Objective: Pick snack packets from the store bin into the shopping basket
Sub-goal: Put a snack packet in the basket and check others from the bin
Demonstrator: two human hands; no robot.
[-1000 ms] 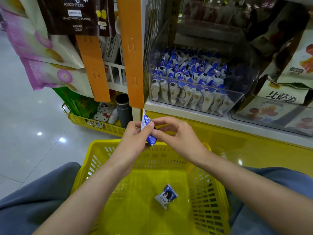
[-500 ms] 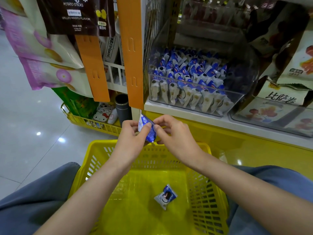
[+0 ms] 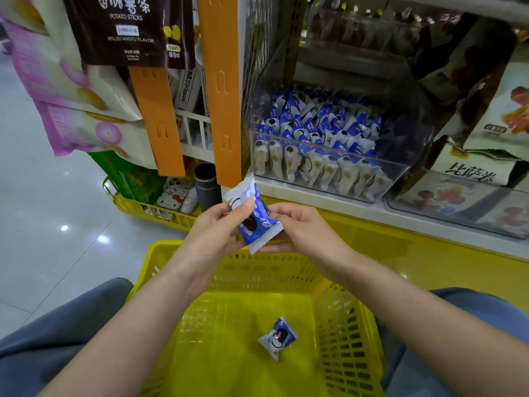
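Since half a second ago, the held snack packet point(image 3: 254, 217) has been turned from nearly edge-on to face-up, and the two hands have been drawn slightly apart along it. It is pinched at its upper half by the left hand point(image 3: 213, 227), thumb laid across the face, and its lower crimped end is held between the curled fingers and thumb of the right hand point(image 3: 303, 233). Its long axis is slanted from upper left down to lower right. It is held just above the far wall of the shopping basket point(image 3: 272, 270), so the basket floor lies below it and back toward the person; a release is judged to need a short carry inward first, and neither hand is nearer than the other. A second packet point(image 3: 278, 338) is already lying on the basket floor, right of centre. More packets are stacked in the clear store bin point(image 3: 412, 156) on the shelf point(image 3: 343, 204), above and right of the hands. Fingers behind the held packet are hidden, its print cannot be read, the bin's right side is lost in shadow, and the basket's near edge is cut off
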